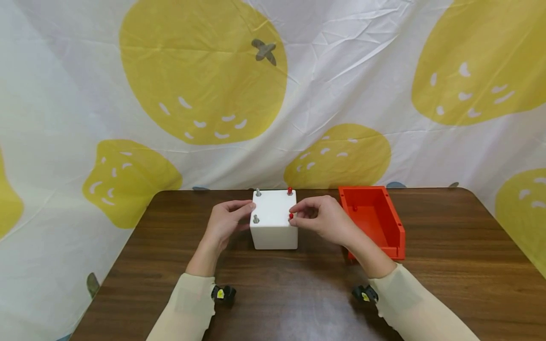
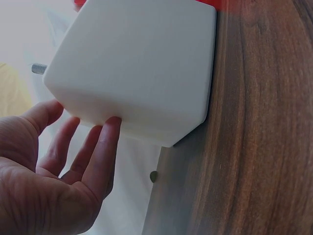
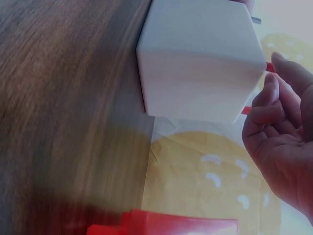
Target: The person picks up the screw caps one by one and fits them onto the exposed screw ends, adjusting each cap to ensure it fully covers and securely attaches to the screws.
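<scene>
Found pinching red cap at near right corner of white block

Observed right hand with red cap pinched between thumb and forefinger, other fingers folded toward palm; unable to judge seating of red cap, with fingertips partly over it; observed left hand against left side of white block, thumb at upper edge, fingers spread and fairly straight, touching side wall with fingertips; located white block on wood-grain table, between both hands; counted two threaded bolts, upright on top at near left and far left corners; noted second red cap, upright at far right corner; recorded red bin to right of white block, near but apart, partly behind right forearm; noted small red piece inside red bin, too small to identify; recorded pale sleeves on both arms, with black wrist cameras at cuffs; noted fruit-print cloth hanging behind wood-grain table.
</scene>
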Demonstrator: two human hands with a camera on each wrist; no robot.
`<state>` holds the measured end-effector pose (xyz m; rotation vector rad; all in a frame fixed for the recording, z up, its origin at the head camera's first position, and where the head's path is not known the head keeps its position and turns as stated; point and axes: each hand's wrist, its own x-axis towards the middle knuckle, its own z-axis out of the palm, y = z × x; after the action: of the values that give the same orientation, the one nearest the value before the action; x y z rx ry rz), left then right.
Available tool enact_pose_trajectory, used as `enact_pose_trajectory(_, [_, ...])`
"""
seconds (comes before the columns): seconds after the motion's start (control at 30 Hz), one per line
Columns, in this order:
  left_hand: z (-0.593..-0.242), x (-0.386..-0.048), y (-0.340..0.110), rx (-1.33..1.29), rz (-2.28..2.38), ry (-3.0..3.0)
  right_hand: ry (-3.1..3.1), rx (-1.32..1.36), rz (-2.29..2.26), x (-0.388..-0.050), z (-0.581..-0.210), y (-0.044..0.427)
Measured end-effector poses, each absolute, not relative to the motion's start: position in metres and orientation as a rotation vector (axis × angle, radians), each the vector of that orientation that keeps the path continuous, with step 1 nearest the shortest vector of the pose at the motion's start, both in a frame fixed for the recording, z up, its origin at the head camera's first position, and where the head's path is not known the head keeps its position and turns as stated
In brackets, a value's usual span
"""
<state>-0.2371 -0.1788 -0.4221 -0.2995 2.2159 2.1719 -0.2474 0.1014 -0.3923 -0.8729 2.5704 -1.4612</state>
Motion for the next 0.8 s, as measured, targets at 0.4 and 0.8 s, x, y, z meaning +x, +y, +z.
enact_pose_trajectory(0.4, [-0.423, -0.239, -0.18, -0.292, 2.168, 2.219, 2.619, -0.8, -1.487, -0.25, -0.381, 0.124])
enact_pose_trajectory(0.8, [-0.421, -0.239, -0.181, -0.281, 2.159, 2.227, 2.674, -0.724, -1.54, -0.263, -0.372, 0.157])
